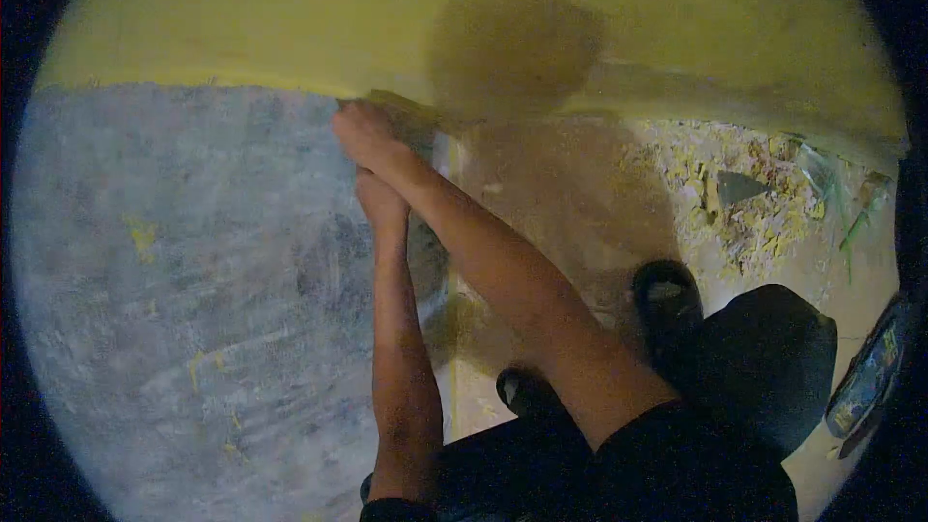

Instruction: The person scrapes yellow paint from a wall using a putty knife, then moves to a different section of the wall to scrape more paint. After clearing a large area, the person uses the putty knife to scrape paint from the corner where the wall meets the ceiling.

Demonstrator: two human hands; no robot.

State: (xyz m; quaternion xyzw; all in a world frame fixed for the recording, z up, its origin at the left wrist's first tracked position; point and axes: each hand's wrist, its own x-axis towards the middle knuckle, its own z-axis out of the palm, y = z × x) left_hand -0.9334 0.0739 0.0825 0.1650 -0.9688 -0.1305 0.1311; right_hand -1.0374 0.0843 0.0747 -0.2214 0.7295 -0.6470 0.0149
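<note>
My right hand [369,130] is closed, its knuckles at the border where a yellow surface [280,10] meets a rough grey surface [213,203]. Just below it, my left hand [383,201] is also closed and sits against the right hand's wrist side. Whatever the fingers hold is hidden; only a small dark edge shows beyond the right hand. The grey surface has a few yellow specks.
On the beige floor at right lies a heap of yellow and pale flakes [744,242], with a grey triangular blade [742,188] on it. Clear green-tinted plastic [826,184] is beside the heap. My dark shoes [667,304] and a colourful object [865,377] are nearer.
</note>
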